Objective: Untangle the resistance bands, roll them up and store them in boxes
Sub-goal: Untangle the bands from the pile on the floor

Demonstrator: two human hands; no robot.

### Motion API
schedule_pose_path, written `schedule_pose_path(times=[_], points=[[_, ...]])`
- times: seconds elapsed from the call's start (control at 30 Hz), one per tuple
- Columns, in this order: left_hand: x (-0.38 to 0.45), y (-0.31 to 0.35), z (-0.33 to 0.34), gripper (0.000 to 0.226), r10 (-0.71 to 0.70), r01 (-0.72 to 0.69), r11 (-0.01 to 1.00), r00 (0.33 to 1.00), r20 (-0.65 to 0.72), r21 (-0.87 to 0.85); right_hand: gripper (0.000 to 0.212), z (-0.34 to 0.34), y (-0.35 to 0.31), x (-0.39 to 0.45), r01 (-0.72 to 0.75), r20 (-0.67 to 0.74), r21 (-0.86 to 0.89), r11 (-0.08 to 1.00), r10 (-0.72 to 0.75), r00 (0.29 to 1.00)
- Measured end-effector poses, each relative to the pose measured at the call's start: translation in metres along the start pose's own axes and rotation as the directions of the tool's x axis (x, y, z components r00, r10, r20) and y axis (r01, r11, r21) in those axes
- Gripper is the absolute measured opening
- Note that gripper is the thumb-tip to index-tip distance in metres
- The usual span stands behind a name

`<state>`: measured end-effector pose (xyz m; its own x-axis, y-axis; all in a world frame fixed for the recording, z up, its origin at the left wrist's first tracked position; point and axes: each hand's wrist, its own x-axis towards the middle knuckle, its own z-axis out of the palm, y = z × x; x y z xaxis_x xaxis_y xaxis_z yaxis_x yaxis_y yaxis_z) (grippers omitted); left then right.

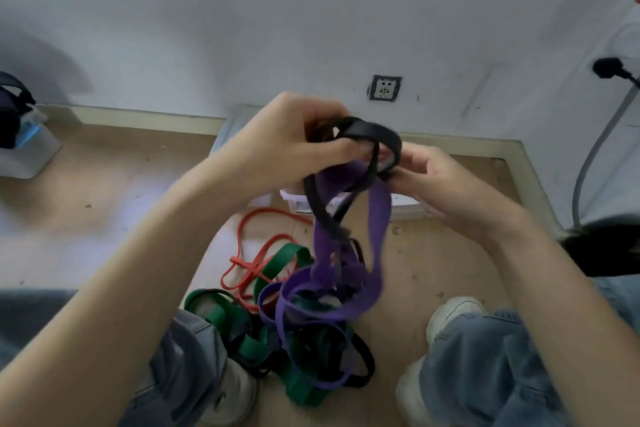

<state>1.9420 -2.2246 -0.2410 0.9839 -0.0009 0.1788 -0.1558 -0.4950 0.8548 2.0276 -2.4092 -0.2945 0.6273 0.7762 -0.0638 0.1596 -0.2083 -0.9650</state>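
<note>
My left hand (287, 142) and my right hand (436, 177) are raised in the middle of the view, both gripping a black band (374, 135) looped at the top. A purple band (377, 218) hangs tangled with it down to a pile on the floor. That pile holds green bands (277, 263), more purple and black loops, and a red band (256, 263) lying to its left. A white box (405, 204) sits on the floor behind my hands, mostly hidden.
My shoes (450, 315) and jeans-clad legs flank the pile. A wall socket (385, 88) is on the white wall ahead. A clear container (27, 149) with a dark bag stands far left. A grey hose (595, 149) and a black plug are at right.
</note>
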Motion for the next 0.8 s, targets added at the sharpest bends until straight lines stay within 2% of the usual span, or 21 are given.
schedule_pose_path(times=[0.07,0.13,0.23,0.3,0.37,0.43,0.53,0.6,0.67,0.7,0.73,0.8], points=[[0.0,-0.001,0.003,0.014,-0.051,0.05,0.999,0.998,-0.044,-0.021,0.037,0.005,-0.006,-0.002,0.078,0.135,0.17,0.982,-0.101,0.986],[-0.001,-0.006,0.007,0.013,-0.099,0.096,0.994,0.993,-0.058,-0.056,0.047,0.005,-0.007,-0.004,0.057,0.216,0.204,0.977,-0.102,0.971],[-0.006,-0.015,0.004,0.009,-0.156,0.151,0.976,0.988,-0.019,-0.155,0.038,0.004,-0.008,-0.007,-0.008,0.252,0.191,0.982,-0.041,0.967],[-0.007,-0.022,0.005,0.011,-0.139,0.137,0.983,0.99,-0.008,-0.123,0.027,0.006,-0.011,-0.007,-0.002,0.184,0.104,0.995,-0.018,0.983],[-0.007,-0.031,0.01,0.02,-0.113,0.113,0.993,0.994,-0.001,0.023,0.024,0.008,-0.014,-0.004,0.067,0.018,-0.015,0.998,-0.067,0.998],[-0.008,-0.041,0.02,0.023,-0.151,0.148,0.987,0.987,0.045,0.063,0.017,0.01,-0.018,-0.002,0.14,-0.113,0.024,0.99,-0.136,0.984],[-0.017,-0.057,0.034,0.023,-0.185,0.232,0.951,0.957,0.222,-0.205,0.003,0.014,-0.011,-0.002,0.143,-0.141,0.074,0.987,-0.131,0.981],[-0.021,-0.067,0.037,0.05,-0.186,0.298,0.873,0.935,0.302,-0.385,0.005,0.012,-0.006,-0.001,0.153,-0.215,0.194,0.969,-0.11,0.97],[-0.022,-0.072,0.042,0.075,-0.231,0.338,0.861,0.925,0.301,-0.38,0.003,0.007,-0.007,0.001,0.2,-0.291,0.444,0.873,-0.071,0.954],[-0.023,-0.074,0.048,0.077,-0.257,0.352,0.87,0.921,0.293,-0.344,0.003,0.005,-0.008,0.002,0.236,-0.306,0.525,0.818,-0.078,0.949],[-0.025,-0.077,0.055,0.07,-0.27,0.359,0.886,0.914,0.304,-0.292,0.004,0.005,-0.009,0.002,0.264,-0.304,0.568,0.78,-0.099,0.948],[-0.028,-0.078,0.065,0.038,-0.279,0.342,0.933,0.884,0.376,-0.112,0.008,0.007,-0.01,0.004,0.292,-0.293,0.602,0.743,-0.135,0.946]])
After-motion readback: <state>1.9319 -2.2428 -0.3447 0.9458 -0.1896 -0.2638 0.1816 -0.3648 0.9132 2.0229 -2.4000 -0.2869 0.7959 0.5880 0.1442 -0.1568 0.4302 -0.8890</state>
